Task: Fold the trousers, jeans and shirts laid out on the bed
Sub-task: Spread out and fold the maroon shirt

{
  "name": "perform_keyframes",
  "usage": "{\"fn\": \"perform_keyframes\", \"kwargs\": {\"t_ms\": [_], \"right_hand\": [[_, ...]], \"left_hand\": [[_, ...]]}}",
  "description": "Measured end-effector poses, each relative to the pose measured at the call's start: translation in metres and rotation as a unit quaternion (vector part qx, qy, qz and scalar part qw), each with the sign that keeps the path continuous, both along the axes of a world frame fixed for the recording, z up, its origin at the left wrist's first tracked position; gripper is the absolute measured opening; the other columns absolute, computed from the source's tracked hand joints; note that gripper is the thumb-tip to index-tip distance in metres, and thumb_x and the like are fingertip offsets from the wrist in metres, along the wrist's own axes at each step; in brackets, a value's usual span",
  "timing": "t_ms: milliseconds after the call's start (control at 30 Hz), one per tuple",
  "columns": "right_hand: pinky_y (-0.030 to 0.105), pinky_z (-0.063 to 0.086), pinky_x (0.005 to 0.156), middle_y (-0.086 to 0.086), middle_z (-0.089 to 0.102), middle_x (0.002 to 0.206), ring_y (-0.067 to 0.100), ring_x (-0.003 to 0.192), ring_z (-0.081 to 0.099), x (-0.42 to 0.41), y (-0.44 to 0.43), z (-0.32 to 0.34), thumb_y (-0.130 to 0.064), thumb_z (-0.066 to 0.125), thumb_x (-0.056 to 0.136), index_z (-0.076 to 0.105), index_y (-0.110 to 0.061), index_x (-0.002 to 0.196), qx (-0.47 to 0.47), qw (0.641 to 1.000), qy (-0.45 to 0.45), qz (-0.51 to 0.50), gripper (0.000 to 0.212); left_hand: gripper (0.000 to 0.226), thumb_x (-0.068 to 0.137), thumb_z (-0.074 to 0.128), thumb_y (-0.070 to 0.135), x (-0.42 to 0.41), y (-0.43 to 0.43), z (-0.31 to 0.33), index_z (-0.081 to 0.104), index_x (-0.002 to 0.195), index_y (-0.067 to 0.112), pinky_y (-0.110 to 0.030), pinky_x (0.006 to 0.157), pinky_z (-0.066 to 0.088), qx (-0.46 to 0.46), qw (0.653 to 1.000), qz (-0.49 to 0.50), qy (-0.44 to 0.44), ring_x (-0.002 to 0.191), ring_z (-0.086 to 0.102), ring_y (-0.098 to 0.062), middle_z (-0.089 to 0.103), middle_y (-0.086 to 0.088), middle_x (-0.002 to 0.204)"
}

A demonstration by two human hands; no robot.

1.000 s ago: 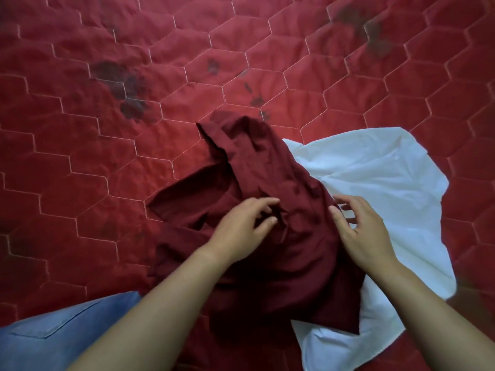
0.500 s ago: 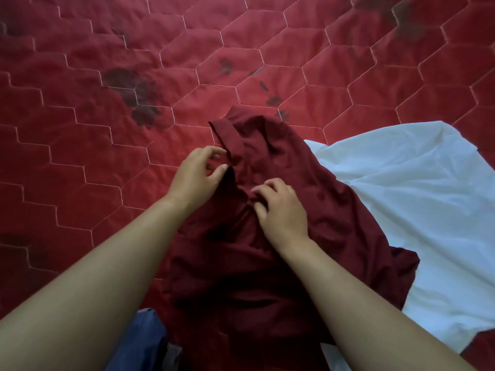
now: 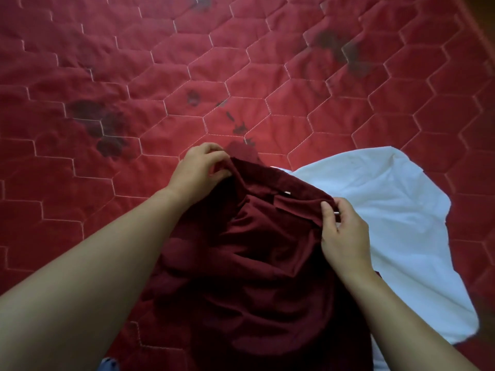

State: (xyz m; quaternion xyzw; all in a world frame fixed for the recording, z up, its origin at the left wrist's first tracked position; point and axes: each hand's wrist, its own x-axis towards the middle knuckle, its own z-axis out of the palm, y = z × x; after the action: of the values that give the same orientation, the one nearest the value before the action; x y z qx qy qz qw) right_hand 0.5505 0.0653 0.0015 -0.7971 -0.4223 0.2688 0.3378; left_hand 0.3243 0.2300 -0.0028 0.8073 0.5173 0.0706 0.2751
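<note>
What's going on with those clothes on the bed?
Someone is getting a maroon shirt ready to fold. Their left hand pinches its top edge at one end and their right hand pinches the other end, holding that edge up. The rest of it is crumpled and not yet folded. It lies partly over a white garment on the red quilted bedcover. A bit of blue denim peeks out at the bottom.
</note>
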Motion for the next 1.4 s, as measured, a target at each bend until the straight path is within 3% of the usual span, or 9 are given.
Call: {"fn": "perform_keyframes", "kwargs": {"t_ms": [100,300,433,600,833,933,1067,1233,1400], "right_hand": [[0.007,0.035,0.056,-0.012,0.056,0.064,-0.002,0.063,0.054,0.009,-0.004,0.004,-0.024,0.046,0.096,0.052,-0.025,0.084,0.007,0.999,0.015,-0.042,0.014],[0.002,0.036,0.062,-0.016,0.058,0.075,-0.013,0.072,0.053,-0.02,0.011,0.077,-0.019,0.038,0.099,0.051,-0.023,0.093,0.076,0.984,0.1,-0.13,0.015],[0.0,0.035,0.061,-0.025,0.06,0.074,-0.015,0.069,0.053,-0.044,0.012,0.18,-0.017,0.04,0.099,0.05,-0.03,0.092,0.148,0.981,0.106,-0.065,0.018],[0.011,0.038,0.056,-0.012,0.061,0.069,0.001,0.064,0.057,-0.04,0.007,0.331,-0.024,0.044,0.098,0.052,-0.037,0.094,0.231,0.969,0.039,0.072,0.016],[0.01,0.041,0.062,-0.015,0.066,0.085,-0.004,0.076,0.059,-0.054,-0.024,0.517,-0.038,0.05,0.092,0.058,-0.032,0.105,0.357,0.923,-0.03,0.139,0.016],[0.007,0.042,0.064,-0.016,0.064,0.085,-0.004,0.078,0.059,-0.057,-0.057,0.543,-0.044,0.064,0.083,0.058,-0.033,0.101,0.348,0.924,-0.013,0.16,0.022],[0.024,0.049,0.067,-0.008,0.067,0.079,0.007,0.073,0.063,-0.062,-0.098,0.54,-0.035,0.071,0.079,0.066,-0.018,0.094,0.255,0.938,-0.062,0.226,0.023],[0.002,0.038,0.058,-0.021,0.061,0.074,-0.012,0.072,0.058,-0.053,-0.108,0.597,-0.029,0.066,0.085,0.064,-0.028,0.086,0.375,0.906,-0.053,0.187,0.003],[0.009,0.044,0.061,-0.014,0.065,0.078,-0.002,0.076,0.061,-0.048,-0.126,0.604,-0.033,0.066,0.084,0.067,-0.026,0.085,0.278,0.929,-0.085,0.23,0.007]], "left_hand": [[0.013,0.087,0.061,0.017,0.01,-0.011,0.013,0.061,0.098,0.01,-0.039,0.085,0.044,0.038,0.997,-0.014,-0.066,0.098,0.056,-0.025,0.061,-0.002,0.104],[0.004,0.094,0.045,0.012,0.019,-0.046,0.101,0.047,0.097,0.015,-0.018,0.056,0.031,0.087,0.972,0.135,-0.17,0.06,0.051,-0.01,0.053,0.013,0.069],[0.006,0.094,0.045,0.015,0.001,-0.064,0.213,0.047,0.099,0.017,-0.024,0.057,0.027,0.145,0.95,0.194,-0.197,0.066,0.055,-0.021,0.054,0.009,0.07],[0.011,0.092,0.05,0.02,-0.043,-0.097,0.368,0.042,0.098,0.026,-0.028,0.058,0.033,0.254,0.945,0.159,-0.126,0.067,0.062,-0.035,0.063,-0.007,0.073],[0.012,0.089,0.046,0.031,-0.089,-0.168,0.553,0.047,0.101,0.027,-0.026,0.058,0.037,0.401,0.898,0.13,-0.125,0.065,0.065,-0.029,0.067,-0.006,0.078],[0.012,0.09,0.049,0.031,-0.104,-0.208,0.583,0.049,0.101,0.027,-0.025,0.057,0.039,0.408,0.896,0.117,-0.131,0.066,0.065,-0.024,0.067,-0.003,0.079],[0.012,0.09,0.057,0.027,-0.119,-0.248,0.584,0.056,0.101,0.022,-0.028,0.057,0.044,0.366,0.922,0.095,-0.086,0.071,0.066,-0.024,0.068,0.0,0.082],[0.016,0.09,0.042,0.046,-0.111,-0.262,0.618,0.048,0.097,0.033,-0.013,0.054,0.034,0.356,0.908,0.12,-0.187,0.065,0.056,-0.004,0.063,0.009,0.078],[0.017,0.09,0.054,0.039,-0.111,-0.278,0.612,0.056,0.099,0.025,-0.014,0.05,0.031,0.346,0.922,0.114,-0.133,0.066,0.059,-0.011,0.061,0.009,0.077]]}}
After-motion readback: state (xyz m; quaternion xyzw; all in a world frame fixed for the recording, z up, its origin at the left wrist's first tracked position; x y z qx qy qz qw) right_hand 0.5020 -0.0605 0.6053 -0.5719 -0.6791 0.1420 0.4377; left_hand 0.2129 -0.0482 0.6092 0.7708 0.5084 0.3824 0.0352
